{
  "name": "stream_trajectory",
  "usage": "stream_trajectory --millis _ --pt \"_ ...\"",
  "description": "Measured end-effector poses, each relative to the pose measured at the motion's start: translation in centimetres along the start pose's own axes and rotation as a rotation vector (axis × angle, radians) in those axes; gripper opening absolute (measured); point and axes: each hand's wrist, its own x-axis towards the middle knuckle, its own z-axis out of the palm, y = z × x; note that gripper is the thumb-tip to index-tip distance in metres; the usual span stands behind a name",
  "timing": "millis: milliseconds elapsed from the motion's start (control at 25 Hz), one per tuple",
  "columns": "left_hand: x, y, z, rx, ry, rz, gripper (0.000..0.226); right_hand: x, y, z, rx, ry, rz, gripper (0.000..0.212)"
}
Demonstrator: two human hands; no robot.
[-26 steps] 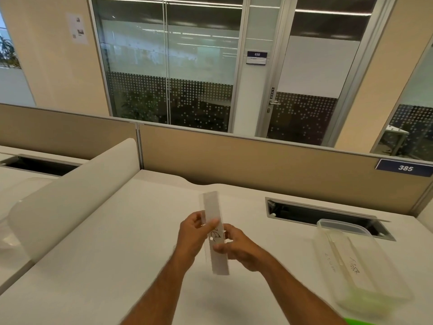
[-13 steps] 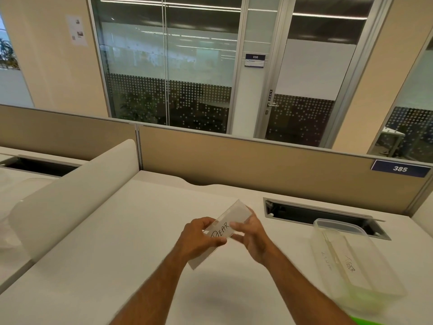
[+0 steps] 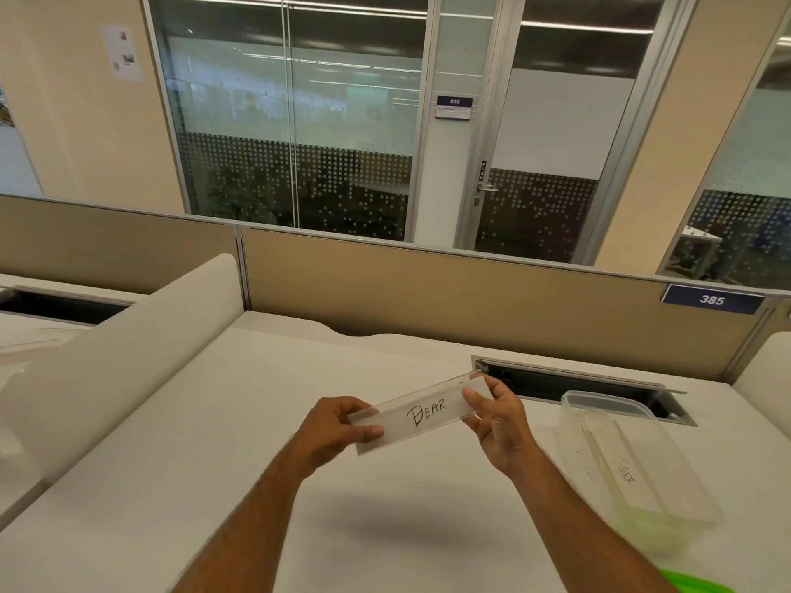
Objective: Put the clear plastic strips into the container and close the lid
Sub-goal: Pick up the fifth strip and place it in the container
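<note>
A clear plastic strip (image 3: 421,415) with "BEAR" written on it is held above the white desk, nearly level, its right end a little higher. My left hand (image 3: 331,430) pinches its left end and my right hand (image 3: 498,417) pinches its right end. To the right on the desk stands an open clear plastic container (image 3: 575,404); inside it lie strips (image 3: 627,472), one marked "TIGER". A green lid (image 3: 702,586) shows at the bottom right edge, mostly cut off.
A cable slot (image 3: 556,380) is cut into the desk behind the container. A beige partition (image 3: 428,301) closes the far side, and a white rounded divider (image 3: 120,357) runs along the left. Another divider (image 3: 766,370) stands at the far right.
The strip has turned from upright to nearly level, its written side now facing me. My hands have slid apart to its two ends.
</note>
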Motion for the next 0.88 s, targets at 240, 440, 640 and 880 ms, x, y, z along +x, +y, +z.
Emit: stream_trajectory --millis 240,440,640,880 --pt "0.3 0.1 1.3 -0.147 0.181 0.013 0.020 -0.3 -0.9 -2.0 -0.183 -0.068 0.020 0.048" --pt "0.8 0.1 2.1 -0.098 0.207 0.015 0.019 0.2 -2.7 -3.2 -0.450 -0.138 0.001 0.061" --pt "1.1 0.1 2.5 -0.050 0.200 0.029 0.019 0.6 -5.2 -2.5 -1.215 -0.229 -0.021 0.054" --pt "1.3 -0.2 4.5 -0.025 0.144 0.046 0.015 -0.2 -5.2 1.2 -1.880 -0.540 -0.109 0.063"
